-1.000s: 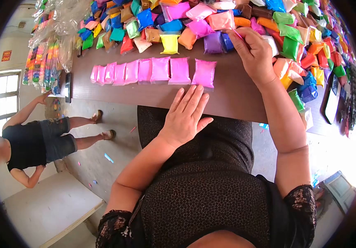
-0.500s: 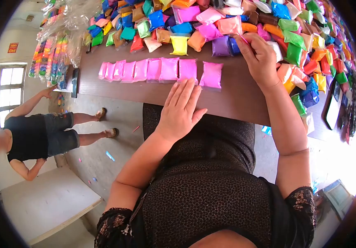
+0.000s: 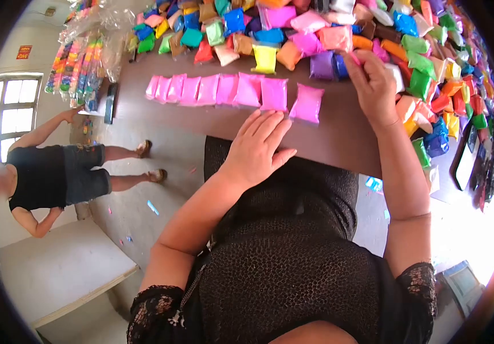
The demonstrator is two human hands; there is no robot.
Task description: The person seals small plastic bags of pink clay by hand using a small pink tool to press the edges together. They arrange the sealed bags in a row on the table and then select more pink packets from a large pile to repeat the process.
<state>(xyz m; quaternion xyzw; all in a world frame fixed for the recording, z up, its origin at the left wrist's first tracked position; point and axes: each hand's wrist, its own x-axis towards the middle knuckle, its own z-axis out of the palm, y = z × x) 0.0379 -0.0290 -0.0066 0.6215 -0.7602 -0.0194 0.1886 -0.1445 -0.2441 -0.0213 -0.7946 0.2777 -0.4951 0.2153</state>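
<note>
My left hand [image 3: 256,148] lies palm down at the table's near edge, fingers out and slightly apart, holding nothing. Its fingertips are at the lower edge of a pink packet [image 3: 274,94] in a row of several pink packets [image 3: 208,90]. Just right of that row, a separate pink packet [image 3: 307,103] lies across a narrow gap. My right hand [image 3: 376,92] is at the front of the coloured pile, thumb and forefinger pinched together. A small bit of pink shows at those fingertips; the rest is hidden. Purple [image 3: 321,66] and blue packets lie beside them.
A large pile of coloured packets [image 3: 264,59] spreads along the far side and right of the table [image 3: 126,109]. A phone [image 3: 466,159] lies at the right. Bagged strips [image 3: 75,66] are at the far left. Another person [image 3: 40,175] stands left, near a white board [image 3: 63,264].
The whole view has shifted, so the table and packets appear slightly further right. Both hands keep nearly the same places and poses relative to the packets.
</note>
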